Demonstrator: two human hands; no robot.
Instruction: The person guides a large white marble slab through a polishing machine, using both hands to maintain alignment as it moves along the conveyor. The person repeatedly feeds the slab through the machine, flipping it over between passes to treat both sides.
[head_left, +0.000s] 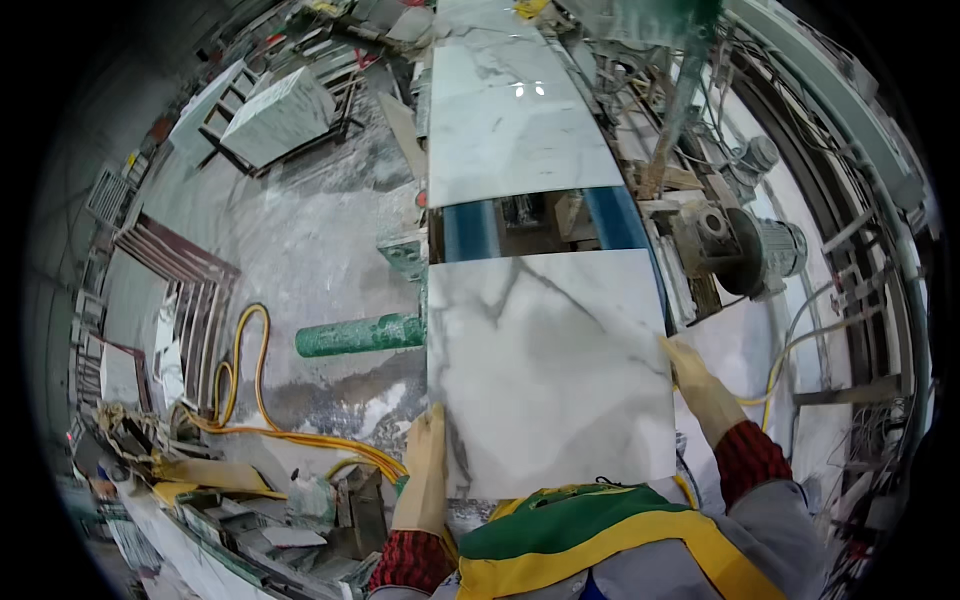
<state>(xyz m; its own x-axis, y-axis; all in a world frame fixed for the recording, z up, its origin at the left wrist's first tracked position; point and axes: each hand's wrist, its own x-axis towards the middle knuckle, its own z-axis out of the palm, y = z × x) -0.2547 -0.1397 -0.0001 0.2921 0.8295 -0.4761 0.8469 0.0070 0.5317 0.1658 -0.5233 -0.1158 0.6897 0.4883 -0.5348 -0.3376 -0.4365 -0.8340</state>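
A large white tile with grey marble veining (550, 370) lies flat in front of me, its near edge close to my waist. My left hand (424, 470), in a cream glove with a dark red ribbed cuff, grips the tile's left edge near the front corner. On the opposite edge, my right hand (700, 385), gloved alike, holds the tile higher up. The undersides of both hands are hidden. Beyond a gap showing two blue conveyor belts (615, 217) lies a second veined white tile (520, 130).
An electric motor (775, 250) stands right of the conveyor. A green roller (360, 336) juts out on the left. A yellow hose (300, 437) loops across the floor beside broken tile scraps (290, 537). Stacked white tiles (280, 118) rest on a far-left frame.
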